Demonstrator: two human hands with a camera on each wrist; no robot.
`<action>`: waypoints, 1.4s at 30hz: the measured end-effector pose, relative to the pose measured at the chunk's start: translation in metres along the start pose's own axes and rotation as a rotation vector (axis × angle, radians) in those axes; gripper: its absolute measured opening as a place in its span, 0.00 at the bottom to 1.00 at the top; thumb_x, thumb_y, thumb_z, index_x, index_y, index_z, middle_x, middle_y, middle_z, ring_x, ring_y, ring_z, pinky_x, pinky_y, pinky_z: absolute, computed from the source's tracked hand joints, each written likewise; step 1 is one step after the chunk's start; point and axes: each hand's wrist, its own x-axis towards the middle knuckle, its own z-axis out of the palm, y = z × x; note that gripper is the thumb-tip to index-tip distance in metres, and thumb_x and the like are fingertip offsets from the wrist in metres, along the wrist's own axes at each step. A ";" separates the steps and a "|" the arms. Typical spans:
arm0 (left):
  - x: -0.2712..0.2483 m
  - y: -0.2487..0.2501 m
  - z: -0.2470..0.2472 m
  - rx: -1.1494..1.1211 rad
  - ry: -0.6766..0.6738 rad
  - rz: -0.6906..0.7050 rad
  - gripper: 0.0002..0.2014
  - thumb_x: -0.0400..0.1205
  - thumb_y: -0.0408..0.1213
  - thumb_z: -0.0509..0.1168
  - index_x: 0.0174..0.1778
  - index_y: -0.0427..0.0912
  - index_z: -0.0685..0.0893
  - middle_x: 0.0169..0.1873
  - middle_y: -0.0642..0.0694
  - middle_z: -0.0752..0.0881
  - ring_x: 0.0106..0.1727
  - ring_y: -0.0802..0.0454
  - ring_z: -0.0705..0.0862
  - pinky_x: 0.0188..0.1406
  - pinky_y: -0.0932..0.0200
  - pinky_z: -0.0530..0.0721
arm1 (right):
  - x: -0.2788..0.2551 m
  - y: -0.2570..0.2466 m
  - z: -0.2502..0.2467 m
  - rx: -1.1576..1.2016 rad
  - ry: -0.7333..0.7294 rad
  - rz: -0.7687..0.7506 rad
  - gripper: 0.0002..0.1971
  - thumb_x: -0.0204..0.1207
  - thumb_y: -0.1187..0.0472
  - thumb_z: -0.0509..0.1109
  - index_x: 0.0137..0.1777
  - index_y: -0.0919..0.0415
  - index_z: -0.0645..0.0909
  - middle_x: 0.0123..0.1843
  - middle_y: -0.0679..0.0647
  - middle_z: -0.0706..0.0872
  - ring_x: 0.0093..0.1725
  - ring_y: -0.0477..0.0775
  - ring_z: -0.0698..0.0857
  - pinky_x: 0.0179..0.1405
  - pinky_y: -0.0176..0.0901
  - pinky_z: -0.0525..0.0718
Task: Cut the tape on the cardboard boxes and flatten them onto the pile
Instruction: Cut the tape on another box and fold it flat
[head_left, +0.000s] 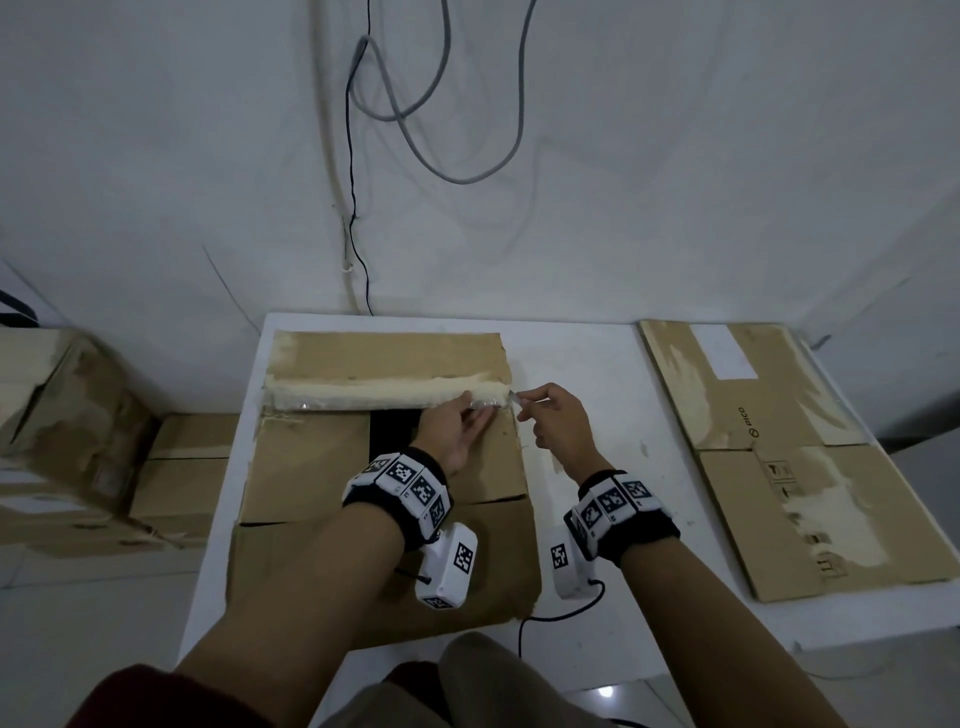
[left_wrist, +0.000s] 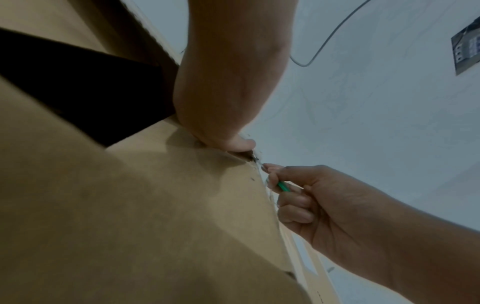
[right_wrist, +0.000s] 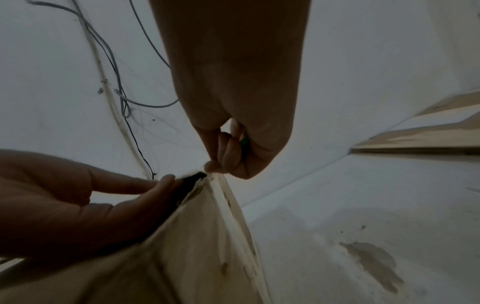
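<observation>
A brown cardboard box (head_left: 311, 467) lies in the middle of the white table (head_left: 597, 364), with a dark gap between its flaps. A pale taped seam (head_left: 374, 395) runs across its top. My left hand (head_left: 480, 413) rests on the right flap, straight fingers pressing beside the seam's right end. In the right wrist view the left hand (right_wrist: 161, 185) touches the flap edge at the box corner. My right hand (head_left: 524, 402) grips a small green-handled cutter (left_wrist: 283, 187), its tip at the box's right corner, just past the left fingertips.
A pile of flattened cardboard (head_left: 779, 467) lies at the table's right end. Several unflattened boxes (head_left: 78, 415) stand to the left, below table height. Loose cables (head_left: 405, 104) hang on the wall behind. A black cord (head_left: 561, 613) trails near the table's front edge.
</observation>
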 end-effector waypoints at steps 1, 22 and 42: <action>0.001 0.000 0.000 -0.001 0.002 0.003 0.16 0.86 0.25 0.59 0.70 0.29 0.73 0.50 0.37 0.81 0.51 0.46 0.83 0.53 0.56 0.87 | 0.000 -0.002 -0.003 0.000 -0.010 0.016 0.09 0.80 0.62 0.71 0.53 0.70 0.82 0.37 0.55 0.87 0.24 0.46 0.70 0.20 0.34 0.68; 0.004 0.038 0.020 0.389 -0.009 0.345 0.24 0.77 0.62 0.67 0.60 0.49 0.84 0.60 0.53 0.85 0.62 0.52 0.80 0.54 0.57 0.76 | -0.026 0.130 -0.045 -0.040 0.191 0.371 0.11 0.77 0.56 0.70 0.40 0.62 0.75 0.33 0.55 0.77 0.34 0.58 0.80 0.36 0.47 0.82; 0.043 0.140 -0.060 2.100 0.502 0.262 0.68 0.57 0.78 0.68 0.84 0.53 0.38 0.85 0.44 0.39 0.80 0.24 0.32 0.73 0.18 0.44 | 0.068 -0.079 0.075 -0.824 -0.261 -0.187 0.50 0.66 0.36 0.78 0.84 0.45 0.55 0.86 0.57 0.52 0.83 0.67 0.55 0.79 0.67 0.63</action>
